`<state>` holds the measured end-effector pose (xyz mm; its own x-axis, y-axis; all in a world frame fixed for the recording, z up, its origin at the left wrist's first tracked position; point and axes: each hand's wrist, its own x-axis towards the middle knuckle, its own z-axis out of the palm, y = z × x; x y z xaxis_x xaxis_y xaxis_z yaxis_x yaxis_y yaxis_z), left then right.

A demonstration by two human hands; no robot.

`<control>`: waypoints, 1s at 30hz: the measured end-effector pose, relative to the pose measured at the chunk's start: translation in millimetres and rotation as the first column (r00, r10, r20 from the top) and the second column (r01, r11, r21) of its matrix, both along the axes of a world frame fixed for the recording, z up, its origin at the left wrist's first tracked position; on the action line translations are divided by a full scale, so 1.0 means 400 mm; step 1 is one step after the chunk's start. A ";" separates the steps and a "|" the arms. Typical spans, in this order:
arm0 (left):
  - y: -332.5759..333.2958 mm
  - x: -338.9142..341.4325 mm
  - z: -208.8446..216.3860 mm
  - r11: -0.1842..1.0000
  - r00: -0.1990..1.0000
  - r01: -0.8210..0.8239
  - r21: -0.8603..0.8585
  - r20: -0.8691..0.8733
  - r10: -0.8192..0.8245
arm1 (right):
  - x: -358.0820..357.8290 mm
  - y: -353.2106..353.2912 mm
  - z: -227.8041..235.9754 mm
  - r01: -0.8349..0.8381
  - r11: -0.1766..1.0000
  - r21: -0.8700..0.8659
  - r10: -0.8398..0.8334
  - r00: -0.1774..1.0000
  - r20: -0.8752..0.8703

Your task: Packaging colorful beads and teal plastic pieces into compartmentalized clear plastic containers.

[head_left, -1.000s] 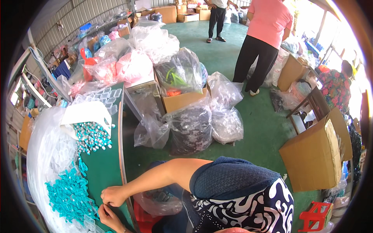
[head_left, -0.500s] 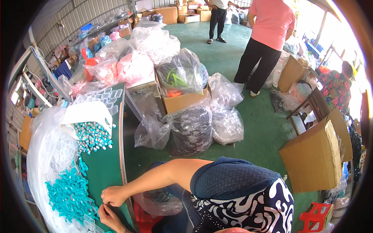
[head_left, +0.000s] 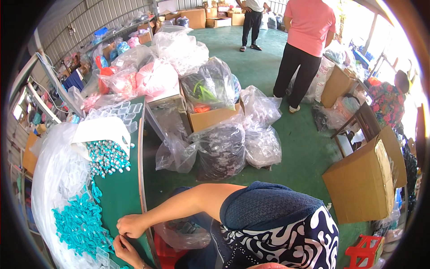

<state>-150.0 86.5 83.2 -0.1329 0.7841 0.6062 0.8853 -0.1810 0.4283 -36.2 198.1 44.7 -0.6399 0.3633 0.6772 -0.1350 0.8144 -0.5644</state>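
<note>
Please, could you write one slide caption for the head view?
Right hand and left hand close together beside a heap of teal pieces at a green table.

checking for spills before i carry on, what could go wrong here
The loose silver-and-teal pieces beside the white container look roundish, and some lie near the edge of the green table, so a bump might roll a few onto the floor.

The teal pile reaches close to the left hand and right hand; a careless sweep could scatter it.
</note>
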 end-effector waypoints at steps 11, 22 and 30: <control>0.008 -0.001 -0.008 1.000 1.000 0.003 0.007 0.017 -0.003 | 0.002 0.002 -0.002 0.007 1.000 -0.005 -0.007 1.000 0.009; 0.002 -0.003 -0.005 1.000 1.000 -0.003 -0.002 0.013 0.003 | -0.004 0.000 -0.004 -0.002 1.000 -0.011 0.002 1.000 -0.006; 0.001 -0.002 -0.003 1.000 1.000 0.004 -0.015 0.030 -0.003 | -0.004 0.003 -0.006 -0.015 1.000 -0.005 0.015 1.000 0.003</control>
<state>-150.9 87.0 82.1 -0.1483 0.7938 0.5899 0.8713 -0.1773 0.4576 -37.8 199.5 42.4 -0.6474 0.3570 0.6734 -0.1455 0.8093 -0.5690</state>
